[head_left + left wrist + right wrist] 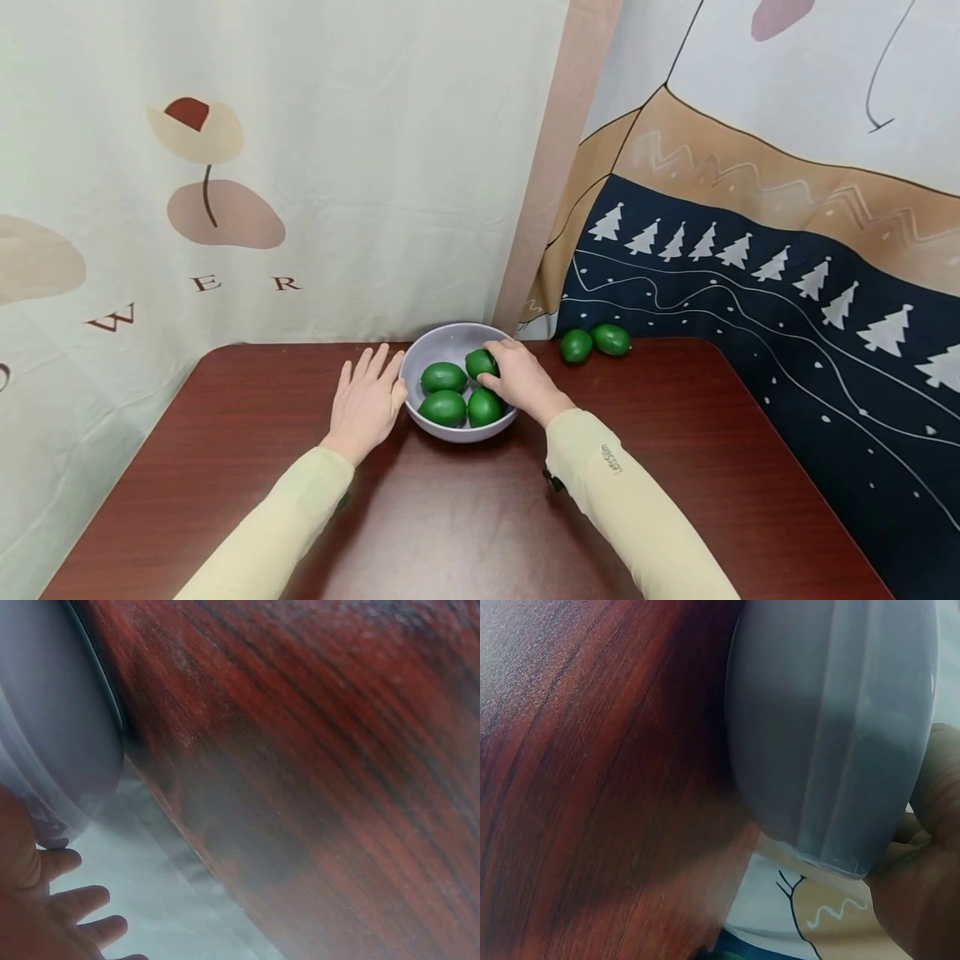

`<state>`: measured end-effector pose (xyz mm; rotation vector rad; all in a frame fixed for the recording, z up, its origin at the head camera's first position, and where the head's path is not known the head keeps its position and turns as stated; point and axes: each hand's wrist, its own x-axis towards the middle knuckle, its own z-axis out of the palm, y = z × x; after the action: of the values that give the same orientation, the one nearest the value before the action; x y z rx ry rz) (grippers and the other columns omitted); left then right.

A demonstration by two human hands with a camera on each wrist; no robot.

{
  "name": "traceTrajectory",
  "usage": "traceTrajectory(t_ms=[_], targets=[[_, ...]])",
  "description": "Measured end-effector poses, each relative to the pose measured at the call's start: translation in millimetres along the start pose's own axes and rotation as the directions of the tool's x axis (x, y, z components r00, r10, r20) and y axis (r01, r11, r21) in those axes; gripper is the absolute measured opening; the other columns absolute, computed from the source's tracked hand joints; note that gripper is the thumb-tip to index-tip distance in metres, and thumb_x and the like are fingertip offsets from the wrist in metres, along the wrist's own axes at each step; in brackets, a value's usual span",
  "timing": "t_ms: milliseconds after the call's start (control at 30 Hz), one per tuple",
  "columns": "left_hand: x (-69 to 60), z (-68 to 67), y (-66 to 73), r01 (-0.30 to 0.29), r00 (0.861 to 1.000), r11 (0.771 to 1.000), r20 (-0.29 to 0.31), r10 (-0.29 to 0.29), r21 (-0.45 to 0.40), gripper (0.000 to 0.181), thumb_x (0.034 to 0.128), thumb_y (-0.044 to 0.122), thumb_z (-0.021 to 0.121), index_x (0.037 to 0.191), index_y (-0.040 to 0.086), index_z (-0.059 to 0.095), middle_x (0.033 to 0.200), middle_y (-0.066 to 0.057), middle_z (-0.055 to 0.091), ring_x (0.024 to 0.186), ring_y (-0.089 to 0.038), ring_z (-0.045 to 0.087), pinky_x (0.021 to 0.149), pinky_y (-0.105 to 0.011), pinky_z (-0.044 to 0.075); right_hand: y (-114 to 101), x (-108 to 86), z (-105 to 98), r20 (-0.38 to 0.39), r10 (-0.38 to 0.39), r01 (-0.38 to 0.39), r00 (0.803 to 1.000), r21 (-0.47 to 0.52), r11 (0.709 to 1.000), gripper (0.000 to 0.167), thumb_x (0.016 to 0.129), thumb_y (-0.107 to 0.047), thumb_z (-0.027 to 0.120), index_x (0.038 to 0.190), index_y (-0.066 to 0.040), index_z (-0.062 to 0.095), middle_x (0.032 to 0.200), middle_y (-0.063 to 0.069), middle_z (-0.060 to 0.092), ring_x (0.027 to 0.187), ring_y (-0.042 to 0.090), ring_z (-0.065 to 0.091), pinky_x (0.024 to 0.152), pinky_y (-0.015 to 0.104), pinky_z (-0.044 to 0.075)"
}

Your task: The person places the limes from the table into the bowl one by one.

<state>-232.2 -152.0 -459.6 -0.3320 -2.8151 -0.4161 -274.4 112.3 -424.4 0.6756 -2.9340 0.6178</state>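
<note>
A grey-lilac bowl (462, 434) stands near the far edge of the table, with three green limes (443, 378) lying in it. My right hand (523, 379) reaches over the bowl's right rim and grips another lime (480, 363) between thumb and fingers, inside the bowl. At the bowl's left side, my left hand (366, 402) has its fingers spread and its thumb side against the rim. The left wrist view shows those spread fingers beside the bowl wall (56, 712). In the right wrist view the bowl (825, 735) hides the held lime and most of the fingertips.
Two more limes (576, 346) lie at the far edge of the dark red wooden table (465, 533), right of the bowl. A pale curtain (375, 167) hangs behind the table, and a printed cloth with white trees (705, 242) hangs at the right.
</note>
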Motion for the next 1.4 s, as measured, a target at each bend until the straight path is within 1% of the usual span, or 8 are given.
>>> traceTrajectory(t_ms=[133, 400, 567, 700, 900, 1167, 1300, 1400], targets=[[0.0, 0.6, -0.5, 0.001, 1.0, 1.0, 0.003, -0.001, -0.005, 0.052, 0.1071, 0.027, 0.042, 0.154, 0.007, 0.048, 0.162, -0.021, 0.04, 0.151, -0.044, 0.031, 0.121, -0.066, 0.021, -1, 1.3, 2, -0.007, -0.017, 0.017, 1.0, -0.022, 1.0, 0.043, 0.096, -0.025, 0.075, 0.132, -0.005, 0.064, 0.125, 0.014, 0.067, 0.111, 0.027, 0.061, 0.096, 0.042, 0.054], [-0.6, -1.3, 0.3, -0.001, 1.0, 1.0, -0.003, 0.001, -0.01, 0.052, 0.1065, 0.027, 0.043, 0.153, 0.006, 0.05, 0.161, -0.021, 0.041, 0.151, -0.045, 0.032, 0.122, -0.065, 0.019, -2, 3.5, 6, 0.012, -0.006, 0.007, 1.0, -0.02, 1.0, 0.045, 0.097, -0.024, 0.074, 0.135, -0.004, 0.063, 0.131, 0.016, 0.065, 0.117, 0.028, 0.062, 0.102, 0.043, 0.052], [-0.1, -2.2, 1.1, -0.001, 1.0, 1.0, -0.003, 0.001, -0.009, 0.052, 0.1064, 0.027, 0.043, 0.153, 0.006, 0.05, 0.161, -0.021, 0.041, 0.15, -0.045, 0.032, 0.122, -0.065, 0.02, -2, 3.5, 6, 0.015, 0.009, -0.009, 1.0, -0.027, 1.0, 0.044, 0.098, -0.022, 0.073, 0.136, -0.003, 0.063, 0.131, 0.016, 0.065, 0.121, 0.029, 0.062, 0.105, 0.043, 0.052], [0.0, -2.1, 0.8, 0.0, 1.0, 1.0, 0.0, 0.0, -0.011, 0.052, 0.1066, 0.028, 0.043, 0.153, 0.006, 0.049, 0.161, -0.021, 0.041, 0.15, -0.045, 0.032, 0.121, -0.066, 0.022, -2, 2.3, 5, 0.02, 0.009, -0.009, 1.0, -0.032, 0.999, 0.041, 0.098, -0.021, 0.072, 0.134, -0.003, 0.064, 0.128, 0.015, 0.065, 0.119, 0.028, 0.062, 0.103, 0.043, 0.052], [0.2, -1.7, 0.1, -0.002, 1.0, 1.0, 0.001, 0.002, -0.009, 0.051, 0.1068, 0.028, 0.044, 0.153, 0.006, 0.05, 0.16, -0.022, 0.041, 0.15, -0.045, 0.032, 0.121, -0.066, 0.022, -2, 0.4, 2, 0.017, -0.01, 0.01, 1.0, -0.028, 1.0, 0.038, 0.098, -0.021, 0.072, 0.13, -0.002, 0.066, 0.126, 0.015, 0.065, 0.118, 0.028, 0.063, 0.103, 0.043, 0.053], [0.3, -1.2, -0.5, -0.007, 1.0, 1.0, 0.001, 0.007, 0.003, 0.051, 0.1074, 0.027, 0.042, 0.153, 0.006, 0.049, 0.16, -0.022, 0.041, 0.15, -0.045, 0.033, 0.12, -0.066, 0.023, 1, -3.4, 2, -0.025, -0.037, 0.037, 0.999, 0.001, 0.999, 0.037, 0.097, -0.02, 0.073, 0.128, -0.001, 0.068, 0.124, 0.014, 0.066, 0.116, 0.028, 0.064, 0.102, 0.042, 0.053], [0.0, -1.7, 0.2, -0.004, 1.0, 1.0, 0.004, 0.004, -0.004, 0.051, 0.1075, 0.027, 0.043, 0.154, 0.006, 0.049, 0.161, -0.022, 0.041, 0.15, -0.045, 0.032, 0.121, -0.066, 0.022, 3, -5.6, 0, -0.035, -0.027, 0.029, 0.999, 0.044, 0.999, 0.039, 0.098, -0.02, 0.071, 0.133, -0.002, 0.066, 0.13, 0.014, 0.065, 0.121, 0.029, 0.063, 0.105, 0.044, 0.052], [0.0, -1.7, 0.4, -0.001, 1.0, 1.0, 0.009, 0.001, -0.006, 0.051, 0.1076, 0.027, 0.042, 0.154, 0.007, 0.048, 0.161, -0.022, 0.04, 0.151, -0.045, 0.032, 0.122, -0.066, 0.02, 4, -7.4, -2, -0.054, -0.024, 0.027, 0.998, 0.056, 0.998, 0.041, 0.099, -0.021, 0.07, 0.136, -0.002, 0.064, 0.134, 0.015, 0.063, 0.125, 0.03, 0.061, 0.107, 0.045, 0.051]])
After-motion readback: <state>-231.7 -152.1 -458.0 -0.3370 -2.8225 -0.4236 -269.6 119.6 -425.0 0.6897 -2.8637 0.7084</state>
